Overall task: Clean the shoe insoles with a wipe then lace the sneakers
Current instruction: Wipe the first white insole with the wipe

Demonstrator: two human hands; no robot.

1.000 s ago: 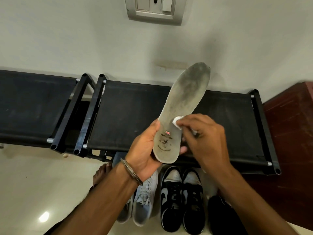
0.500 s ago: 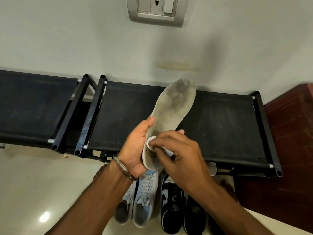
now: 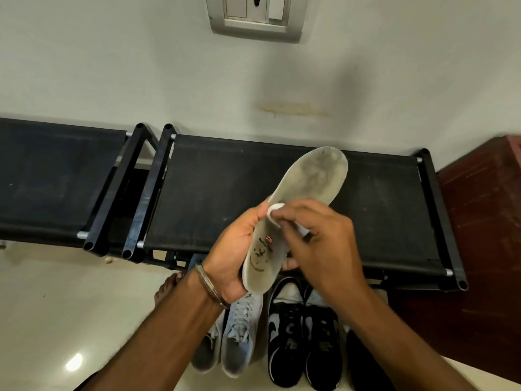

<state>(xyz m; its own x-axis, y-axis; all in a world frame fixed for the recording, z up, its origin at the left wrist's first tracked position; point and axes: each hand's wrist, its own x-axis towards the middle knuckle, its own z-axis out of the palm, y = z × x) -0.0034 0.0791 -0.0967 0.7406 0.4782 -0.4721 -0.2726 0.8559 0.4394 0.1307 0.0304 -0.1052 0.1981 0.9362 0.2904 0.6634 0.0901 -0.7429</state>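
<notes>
A grey, dirt-stained insole (image 3: 310,182) is held up over the black bench, toe end pointing up and right. My left hand (image 3: 234,249) grips its heel end from the left, where a printed logo shows. My right hand (image 3: 315,244) pinches a small white wipe (image 3: 275,211) and presses it on the insole's middle. Below on the floor stand a pair of light grey laced sneakers (image 3: 239,342) and a pair of black-and-white sneakers (image 3: 304,334).
Two black fabric benches (image 3: 211,193) stand along the white wall, with a switch plate (image 3: 255,15) above. A dark red cabinet (image 3: 485,221) is at the right. My bare foot (image 3: 166,289) rests on the pale tiled floor (image 3: 56,306). A dark shoe (image 3: 366,362) sits beside the black pair.
The insole dropped lower half a second ago and has now tilted further right. My right hand slid the wipe from the heel area up to the insole's middle.
</notes>
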